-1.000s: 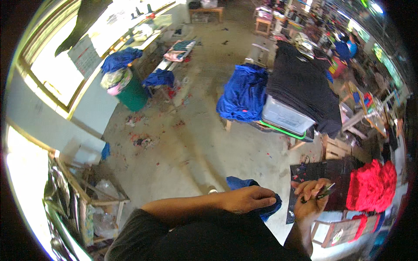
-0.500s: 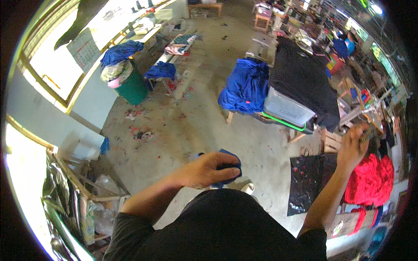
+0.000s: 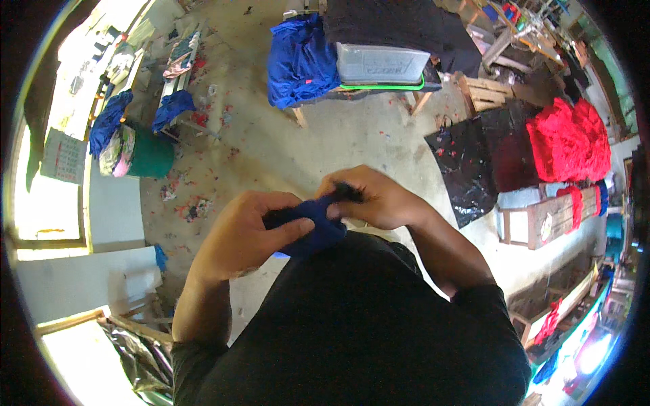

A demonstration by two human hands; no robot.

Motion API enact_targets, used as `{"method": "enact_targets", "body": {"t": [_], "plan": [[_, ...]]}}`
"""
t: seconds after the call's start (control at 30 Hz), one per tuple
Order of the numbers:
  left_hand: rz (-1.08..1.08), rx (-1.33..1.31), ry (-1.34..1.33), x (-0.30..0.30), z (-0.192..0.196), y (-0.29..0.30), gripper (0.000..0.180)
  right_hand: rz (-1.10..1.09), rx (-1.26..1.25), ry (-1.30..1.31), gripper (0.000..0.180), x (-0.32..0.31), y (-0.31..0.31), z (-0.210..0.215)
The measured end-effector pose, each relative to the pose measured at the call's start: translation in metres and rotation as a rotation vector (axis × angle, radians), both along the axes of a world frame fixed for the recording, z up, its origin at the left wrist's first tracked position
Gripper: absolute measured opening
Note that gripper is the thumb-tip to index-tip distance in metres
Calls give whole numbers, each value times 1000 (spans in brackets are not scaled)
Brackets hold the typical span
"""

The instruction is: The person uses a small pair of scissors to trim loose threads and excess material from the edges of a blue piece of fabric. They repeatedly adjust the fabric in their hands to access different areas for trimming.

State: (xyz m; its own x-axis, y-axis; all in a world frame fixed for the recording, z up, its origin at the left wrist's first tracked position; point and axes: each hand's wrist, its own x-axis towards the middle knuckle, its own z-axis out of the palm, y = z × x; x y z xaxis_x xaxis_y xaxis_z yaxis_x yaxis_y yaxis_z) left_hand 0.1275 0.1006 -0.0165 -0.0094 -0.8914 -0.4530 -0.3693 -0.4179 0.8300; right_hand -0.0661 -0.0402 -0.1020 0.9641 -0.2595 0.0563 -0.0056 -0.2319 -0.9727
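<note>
In front of my torso, my left hand (image 3: 240, 230) is closed round a bunched piece of dark blue cloth (image 3: 323, 235), its thumb lying across the top. My right hand (image 3: 382, 199) has come up against the cloth from the other side. Its fingers are curled and pinched on a small black thing (image 3: 347, 192), whose kind is blurred and partly covered by the fingers. The right thumb tip lies at the cloth's upper edge. The underside of the cloth is hidden by my hands and dark shirt.
Ahead stands a table with blue fabric (image 3: 301, 64), a clear plastic bin (image 3: 379, 66) and black cloth (image 3: 399, 24). To the right, red fabric (image 3: 569, 139) lies by a black sheet (image 3: 464, 169) and a wooden bench (image 3: 552, 220). A green barrel (image 3: 150, 154) stands left, near floor scraps (image 3: 194, 208).
My right hand has come in from the far right to meet the left hand at the blue cloth. The view has swung right and downward, toward my torso.
</note>
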Motion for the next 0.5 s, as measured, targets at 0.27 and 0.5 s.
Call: {"method": "enact_targets", "body": {"t": [0.27,0.5], "plan": [[44,-275,129,-46,-10,-41,21,-594,236,-171,17,-59,13,9],[-136,-285,18,-75,4,-73,22,-844,312,-503,34,-92,67,15]]}}
